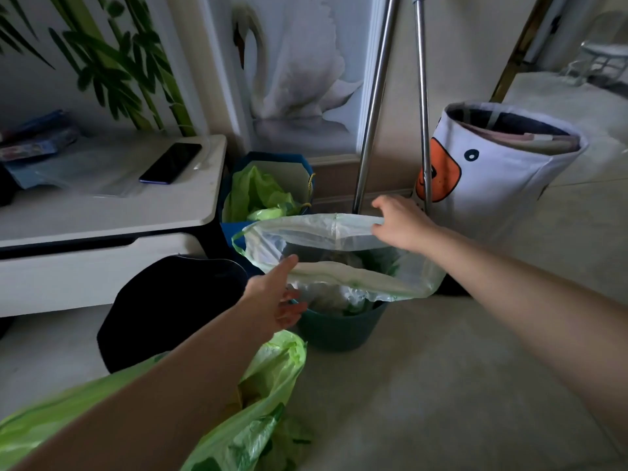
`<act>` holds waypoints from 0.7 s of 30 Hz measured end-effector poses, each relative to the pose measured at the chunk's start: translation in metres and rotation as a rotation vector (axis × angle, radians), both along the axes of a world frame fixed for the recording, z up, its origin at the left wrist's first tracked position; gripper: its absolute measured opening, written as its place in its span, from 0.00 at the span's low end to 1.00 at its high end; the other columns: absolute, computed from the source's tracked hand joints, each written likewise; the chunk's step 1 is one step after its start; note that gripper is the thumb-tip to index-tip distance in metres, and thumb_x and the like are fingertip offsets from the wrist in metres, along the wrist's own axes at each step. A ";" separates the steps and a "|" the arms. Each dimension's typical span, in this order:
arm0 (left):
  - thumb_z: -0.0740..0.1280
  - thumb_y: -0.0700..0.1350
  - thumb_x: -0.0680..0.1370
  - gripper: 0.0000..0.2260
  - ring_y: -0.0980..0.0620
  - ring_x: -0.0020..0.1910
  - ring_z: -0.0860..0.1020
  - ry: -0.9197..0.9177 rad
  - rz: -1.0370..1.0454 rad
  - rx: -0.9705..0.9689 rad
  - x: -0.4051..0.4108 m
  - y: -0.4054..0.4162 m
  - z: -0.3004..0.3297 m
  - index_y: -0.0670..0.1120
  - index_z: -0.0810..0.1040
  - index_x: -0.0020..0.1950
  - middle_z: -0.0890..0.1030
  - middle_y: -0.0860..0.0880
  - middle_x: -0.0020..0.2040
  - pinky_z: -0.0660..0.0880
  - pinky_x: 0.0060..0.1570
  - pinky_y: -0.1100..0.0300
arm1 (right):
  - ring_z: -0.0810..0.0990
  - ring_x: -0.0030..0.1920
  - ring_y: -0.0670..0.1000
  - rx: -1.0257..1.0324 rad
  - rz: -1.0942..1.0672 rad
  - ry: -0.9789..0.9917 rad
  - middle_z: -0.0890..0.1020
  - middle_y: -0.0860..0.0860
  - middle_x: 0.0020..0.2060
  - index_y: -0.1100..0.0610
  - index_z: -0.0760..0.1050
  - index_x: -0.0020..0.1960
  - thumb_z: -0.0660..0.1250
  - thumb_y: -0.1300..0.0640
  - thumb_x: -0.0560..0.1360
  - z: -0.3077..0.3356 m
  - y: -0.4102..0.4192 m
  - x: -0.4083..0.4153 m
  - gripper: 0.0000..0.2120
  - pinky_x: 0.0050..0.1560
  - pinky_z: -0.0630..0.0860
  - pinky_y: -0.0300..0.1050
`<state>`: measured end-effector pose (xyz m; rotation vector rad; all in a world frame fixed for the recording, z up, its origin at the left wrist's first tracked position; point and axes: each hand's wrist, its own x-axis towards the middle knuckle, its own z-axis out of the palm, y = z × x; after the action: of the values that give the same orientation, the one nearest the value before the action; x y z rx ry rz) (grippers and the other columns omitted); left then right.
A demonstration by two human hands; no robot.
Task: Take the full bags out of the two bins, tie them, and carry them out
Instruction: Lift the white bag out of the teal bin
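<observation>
A pale green translucent bag (pixel 343 232) full of rubbish stands in a teal bin (pixel 339 329) on the floor, its rim pulled up and held wide. My right hand (pixel 401 226) grips the far right edge of that rim. My left hand (pixel 275 297) holds the near left edge, thumb over the plastic. A black bin (pixel 170 311) stands to the left of the teal one. A bright green full bag (pixel 258 402) lies on the floor at the bottom left, partly under my left forearm.
A white low cabinet (pixel 102 215) with a phone (pixel 170 163) stands at left. A blue paper bag (pixel 268 188) holding green plastic sits behind the bins. Two metal poles (pixel 370 107) lean on the wall. A white duck-face fabric basket (pixel 492 175) stands at right.
</observation>
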<state>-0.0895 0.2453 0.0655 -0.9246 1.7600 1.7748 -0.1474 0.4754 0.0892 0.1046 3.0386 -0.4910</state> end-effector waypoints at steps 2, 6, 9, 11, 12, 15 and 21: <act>0.70 0.61 0.70 0.23 0.43 0.42 0.82 -0.064 -0.164 0.026 0.006 0.014 0.005 0.42 0.75 0.52 0.82 0.43 0.45 0.76 0.49 0.51 | 0.69 0.68 0.61 -0.025 0.033 -0.069 0.69 0.60 0.69 0.61 0.62 0.72 0.65 0.51 0.75 0.000 -0.017 -0.006 0.30 0.67 0.69 0.55; 0.66 0.66 0.70 0.27 0.43 0.48 0.82 -0.146 -0.424 0.117 0.011 0.036 -0.001 0.43 0.76 0.52 0.84 0.44 0.49 0.74 0.57 0.51 | 0.72 0.66 0.59 -0.063 0.087 -0.164 0.65 0.58 0.72 0.58 0.54 0.75 0.65 0.48 0.76 -0.002 -0.032 -0.015 0.34 0.65 0.70 0.53; 0.68 0.58 0.74 0.20 0.46 0.47 0.83 -0.088 -0.395 0.166 0.015 0.054 -0.007 0.43 0.75 0.56 0.85 0.45 0.49 0.76 0.55 0.51 | 0.75 0.62 0.59 -0.049 0.113 -0.162 0.74 0.58 0.66 0.60 0.68 0.68 0.66 0.51 0.76 -0.005 -0.033 -0.019 0.25 0.61 0.71 0.50; 0.68 0.46 0.76 0.12 0.46 0.45 0.84 0.003 -0.295 0.190 0.014 0.060 -0.011 0.44 0.74 0.56 0.84 0.43 0.48 0.79 0.51 0.50 | 0.77 0.57 0.60 -0.055 0.115 -0.140 0.79 0.60 0.58 0.61 0.75 0.61 0.66 0.53 0.76 -0.008 -0.033 -0.021 0.18 0.58 0.74 0.51; 0.66 0.41 0.77 0.07 0.45 0.44 0.84 0.030 -0.259 0.181 0.014 0.059 -0.012 0.44 0.73 0.54 0.83 0.43 0.48 0.80 0.51 0.49 | 0.78 0.55 0.61 -0.054 0.106 -0.120 0.81 0.60 0.54 0.62 0.77 0.58 0.65 0.54 0.76 -0.010 -0.030 -0.022 0.14 0.55 0.75 0.51; 0.64 0.36 0.76 0.04 0.44 0.41 0.83 0.071 -0.182 0.141 0.007 0.038 -0.015 0.43 0.71 0.47 0.80 0.41 0.45 0.81 0.48 0.49 | 0.80 0.47 0.61 -0.036 0.043 -0.043 0.82 0.59 0.44 0.61 0.79 0.46 0.60 0.60 0.74 -0.012 -0.016 -0.021 0.09 0.47 0.78 0.50; 0.65 0.39 0.75 0.05 0.47 0.34 0.76 0.364 -0.096 -0.257 -0.026 -0.031 0.013 0.42 0.77 0.40 0.77 0.44 0.37 0.77 0.40 0.53 | 0.76 0.39 0.59 -0.088 -0.123 0.042 0.77 0.57 0.33 0.60 0.72 0.32 0.62 0.64 0.70 0.013 0.002 -0.013 0.08 0.33 0.66 0.44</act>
<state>-0.1152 0.2144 0.0781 -0.6231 2.2622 1.7672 -0.1609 0.4777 0.1019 0.2814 3.0585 -0.6431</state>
